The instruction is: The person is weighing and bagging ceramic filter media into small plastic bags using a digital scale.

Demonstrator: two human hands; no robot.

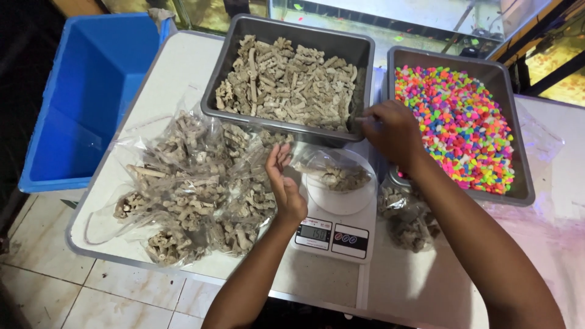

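Head view: my left hand [283, 183] is open, fingers loosely spread, touching the mouth of a clear bag [332, 170] of beige ceramic bits lying on the white kitchen scale [335, 228]. My right hand [390, 131] pinches at the near rim of the grey tub [365, 55] of the same bits; can't tell what it grips. Filled bags [189, 189] pile left on the worktop [183, 67]. Tub of neon gravel [457, 122] right, blue bin [91, 91] far left.

A scale [334, 228] sits at lower centre, two trays [286, 79] [454, 122] above it, filled bags [195, 189] at left, a bin [85, 97] upper left.
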